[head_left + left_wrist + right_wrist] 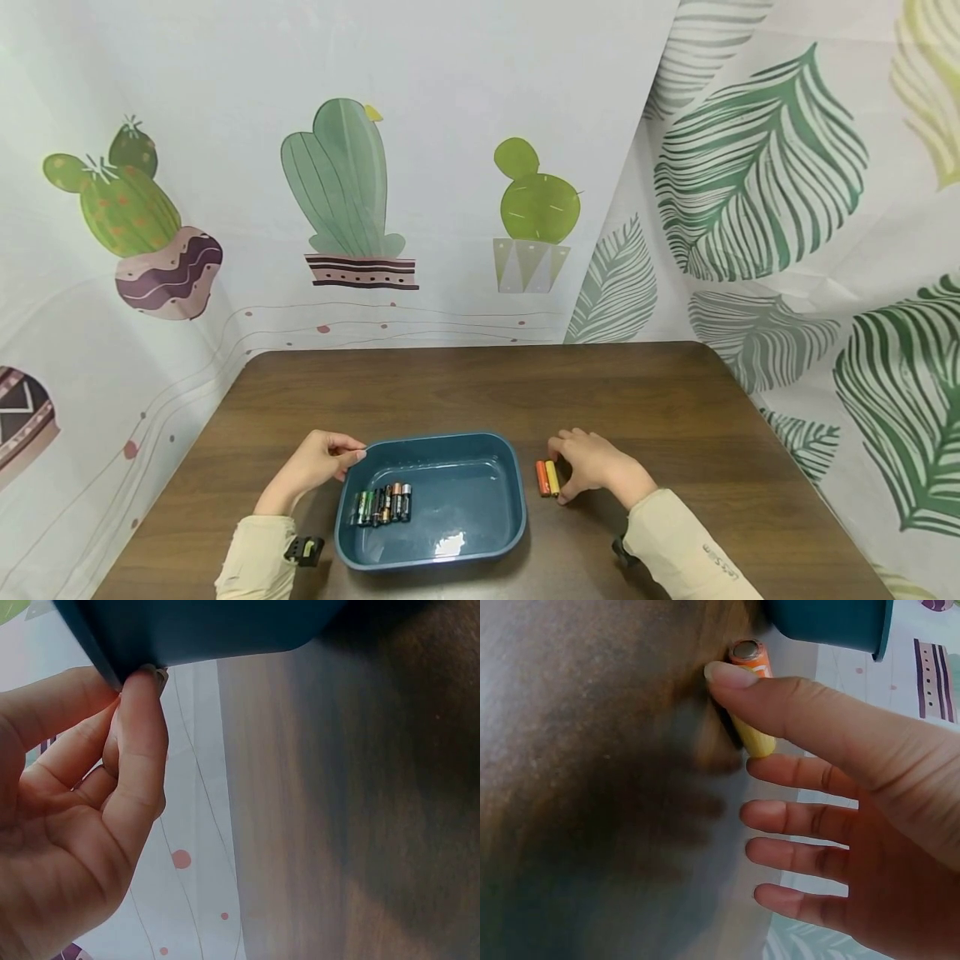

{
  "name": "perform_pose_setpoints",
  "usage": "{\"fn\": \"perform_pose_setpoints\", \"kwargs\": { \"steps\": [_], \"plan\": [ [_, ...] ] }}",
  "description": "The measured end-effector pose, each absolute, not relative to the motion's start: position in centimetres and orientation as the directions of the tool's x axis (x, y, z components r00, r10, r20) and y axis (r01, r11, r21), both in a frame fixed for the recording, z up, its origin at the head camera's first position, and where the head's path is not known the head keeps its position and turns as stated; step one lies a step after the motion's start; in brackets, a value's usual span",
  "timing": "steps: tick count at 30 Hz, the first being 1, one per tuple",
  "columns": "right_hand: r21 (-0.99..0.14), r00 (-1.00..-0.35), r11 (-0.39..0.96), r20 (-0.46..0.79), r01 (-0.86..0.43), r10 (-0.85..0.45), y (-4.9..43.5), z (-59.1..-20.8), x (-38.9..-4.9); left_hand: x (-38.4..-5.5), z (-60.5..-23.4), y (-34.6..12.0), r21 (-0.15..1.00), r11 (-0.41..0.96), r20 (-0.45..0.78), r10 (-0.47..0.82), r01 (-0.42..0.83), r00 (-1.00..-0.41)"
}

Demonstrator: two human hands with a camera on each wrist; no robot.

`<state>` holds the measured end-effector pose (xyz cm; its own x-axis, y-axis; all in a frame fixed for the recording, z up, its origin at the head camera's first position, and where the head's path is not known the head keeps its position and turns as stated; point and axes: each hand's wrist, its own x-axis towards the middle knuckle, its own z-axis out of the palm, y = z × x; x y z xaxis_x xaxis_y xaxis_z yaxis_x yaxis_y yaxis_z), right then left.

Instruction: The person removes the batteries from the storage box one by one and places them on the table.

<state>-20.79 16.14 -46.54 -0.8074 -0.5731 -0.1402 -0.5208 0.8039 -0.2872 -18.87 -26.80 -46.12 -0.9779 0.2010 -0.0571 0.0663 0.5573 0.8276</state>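
My left hand (324, 462) pinches the back left corner of a blue tray's rim (431, 437); the left wrist view shows thumb and fingers on the tray's edge (202, 630). Inside the tray, at its left, several batteries (386, 504) lie side by side in a row. To the right of the tray, my right hand (596, 462) pinches a yellow battery (552, 478) end to end, with the thumb and index finger at opposite ends. An orange battery (542, 479) lies right beside it on the table. The right wrist view shows the other fingers (795, 817) spread apart.
A brown wooden table (465, 383) carries the tray and batteries. Behind it hangs a white cloth backdrop (450, 167) printed with cacti and leaves. Dark bands with devices (303, 550) sit at both wrists.
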Motion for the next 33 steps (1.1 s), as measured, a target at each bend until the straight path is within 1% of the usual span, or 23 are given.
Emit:
{"fn": "perform_pose_setpoints", "kwargs": {
  "steps": [4,9,12,15,25,29,33],
  "plan": [
    [-0.282,-0.802,0.793,-0.112,-0.541,-0.587,15.9,-45.3,-21.0,-19.0,-46.1,-26.9,0.822,0.565,-0.055,0.202,0.07,-0.978],
    [-0.255,-0.782,0.761,-0.028,-0.596,-0.622,14.6,-42.8,-21.2,-18.9,-46.0,-26.8,0.825,0.562,-0.061,0.196,0.061,-0.979],
    [-0.235,-0.759,0.733,0.03,-0.638,-0.651,13.4,-41.4,-21.2,-18.8,-45.9,-26.7,0.828,0.558,-0.059,0.192,0.06,-0.98],
    [-0.222,-0.735,0.71,0.052,-0.669,-0.676,11.9,-40.3,-21.1,-18.7,-46.0,-26.7,0.828,0.557,-0.056,0.186,0.058,-0.981],
    [-0.165,-0.645,0.634,0.025,-0.756,-0.763,7.1,-38.9,-21.5,-18.8,-45.9,-26.4,0.825,0.564,-0.07,0.156,0.031,-0.985],
    [-0.127,-0.63,0.624,0.007,-0.771,-0.777,5.5,-38.8,-21.8,-18.7,-45.9,-26.5,0.827,0.562,-0.073,0.148,0.023,-0.986],
    [-0.117,-0.623,0.621,-0.027,-0.775,-0.782,3.7,-38.8,-21.9,-18.8,-46.0,-26.7,0.831,0.554,-0.053,0.16,0.046,-0.986]
  ]
}}
